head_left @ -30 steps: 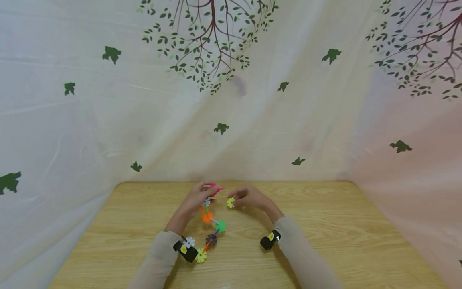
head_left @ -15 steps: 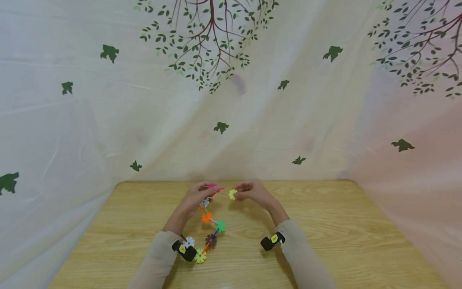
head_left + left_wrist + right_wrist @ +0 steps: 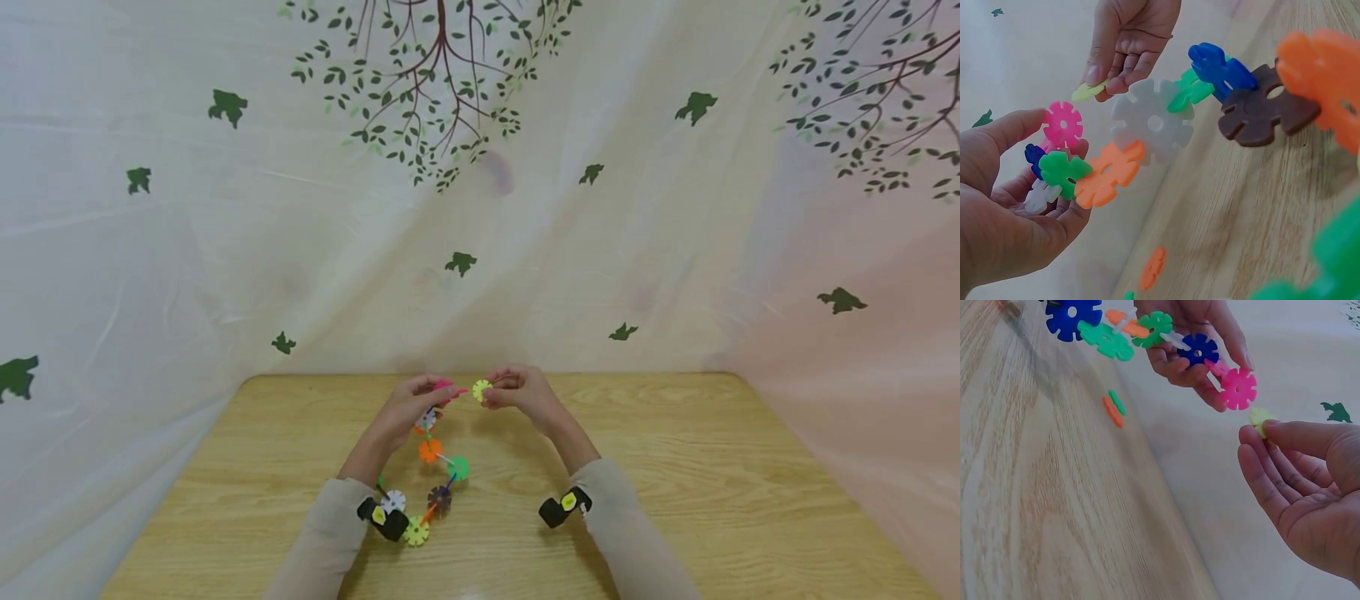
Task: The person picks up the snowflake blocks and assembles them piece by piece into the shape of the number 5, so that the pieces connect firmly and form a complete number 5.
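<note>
My left hand (image 3: pixel 405 410) holds one end of a chain of notched plastic snowflake discs, with thumb and fingers at a pink disc (image 3: pixel 1239 389). White, green, orange and blue discs hang from there, slotted edge to edge; a white disc (image 3: pixel 1152 122) and a brown disc (image 3: pixel 1266 112) show large in the left wrist view. Between thumb and fingertips my right hand (image 3: pixel 531 402) pinches a single yellow snowflake disc (image 3: pixel 1260 420). That disc is close beside the pink one, edge towards it; I cannot tell whether they touch.
The chain curves over the wooden table (image 3: pixel 675 475) past a green disc (image 3: pixel 458 468) to another yellow disc (image 3: pixel 417 532) by the left sleeve. An orange disc (image 3: pixel 1152 267) appears apart, beside a green one. A printed cloth (image 3: pixel 525 275) hangs behind the table.
My right hand has lifted the yellow disc up and away from me, bringing it closer to the pink disc. My left hand and the chain have barely moved.
</note>
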### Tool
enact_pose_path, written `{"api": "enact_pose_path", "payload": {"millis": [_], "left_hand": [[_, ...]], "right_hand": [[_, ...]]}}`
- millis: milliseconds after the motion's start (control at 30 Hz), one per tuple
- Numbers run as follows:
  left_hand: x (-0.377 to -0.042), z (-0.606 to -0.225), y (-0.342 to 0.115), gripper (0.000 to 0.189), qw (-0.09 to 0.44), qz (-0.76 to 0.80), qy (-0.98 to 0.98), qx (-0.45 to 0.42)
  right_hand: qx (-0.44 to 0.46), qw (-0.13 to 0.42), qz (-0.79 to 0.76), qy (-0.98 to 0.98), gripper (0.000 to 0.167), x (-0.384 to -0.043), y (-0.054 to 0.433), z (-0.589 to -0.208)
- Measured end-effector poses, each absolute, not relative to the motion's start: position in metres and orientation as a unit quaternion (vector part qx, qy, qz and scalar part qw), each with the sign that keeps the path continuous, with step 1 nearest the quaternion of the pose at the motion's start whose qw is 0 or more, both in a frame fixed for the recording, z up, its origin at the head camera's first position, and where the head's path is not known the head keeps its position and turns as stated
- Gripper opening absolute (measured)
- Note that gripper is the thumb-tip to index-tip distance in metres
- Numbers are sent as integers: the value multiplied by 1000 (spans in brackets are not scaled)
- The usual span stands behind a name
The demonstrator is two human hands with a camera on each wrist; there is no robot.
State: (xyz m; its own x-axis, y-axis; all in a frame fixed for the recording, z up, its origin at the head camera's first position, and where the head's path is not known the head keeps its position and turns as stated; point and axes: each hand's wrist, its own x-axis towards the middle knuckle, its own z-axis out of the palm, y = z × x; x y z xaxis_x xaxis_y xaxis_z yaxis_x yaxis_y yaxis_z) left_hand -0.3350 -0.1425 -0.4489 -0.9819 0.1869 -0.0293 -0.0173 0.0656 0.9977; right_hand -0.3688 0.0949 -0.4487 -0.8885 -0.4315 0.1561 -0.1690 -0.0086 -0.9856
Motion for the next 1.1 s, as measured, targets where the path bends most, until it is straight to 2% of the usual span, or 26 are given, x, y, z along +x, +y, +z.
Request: {"api": "enact_pose_path", "payload": {"millis": [533, 867, 1100], "left_hand": [[-336, -448, -142, 42, 73, 676, 731, 62], [-337, -449, -141, 34, 75, 675, 732, 59], [-337, -449, -142, 37, 74, 676, 731, 62]], "right_hand": [[-197, 118, -686, 690, 21, -362, 87, -446], [-192, 108, -683, 696, 24, -362, 85, -447], [-194, 107, -683, 696, 24, -361, 85, -447]]}}
